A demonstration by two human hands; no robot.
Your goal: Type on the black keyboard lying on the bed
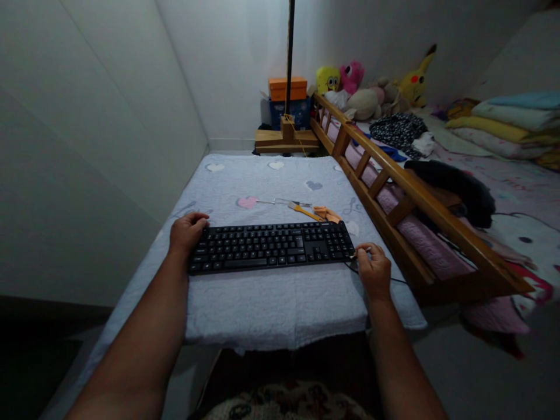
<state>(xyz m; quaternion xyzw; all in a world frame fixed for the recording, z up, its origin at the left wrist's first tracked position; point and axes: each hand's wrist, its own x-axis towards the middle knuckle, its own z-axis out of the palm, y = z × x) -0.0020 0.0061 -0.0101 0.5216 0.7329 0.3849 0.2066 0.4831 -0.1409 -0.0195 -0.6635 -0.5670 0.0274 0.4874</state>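
Note:
A black keyboard (262, 248) lies across the cloth-covered table in front of me. My left hand (186, 233) grips its left end, with the fingers curled at the edge. At the lower right corner, my right hand (373, 265) pinches a thin white stick (368, 249) that looks like a cotton swab, its tip close to the number keys. Behind the keyboard lie a yellow-handled brush (305, 211), a thin wire tool (280, 201) and a folded orange cloth (326, 214). The keyboard's cable (397, 280) runs off to the right.
A light blue cloth with hearts (271, 309) covers the table. A wooden bed rail (394, 169) borders its right side, with bedding and plush toys beyond. Boxes (287, 88) and a dark pole (289, 58) on a wooden base stand at the back. A pale wall (87, 151) rises on the left.

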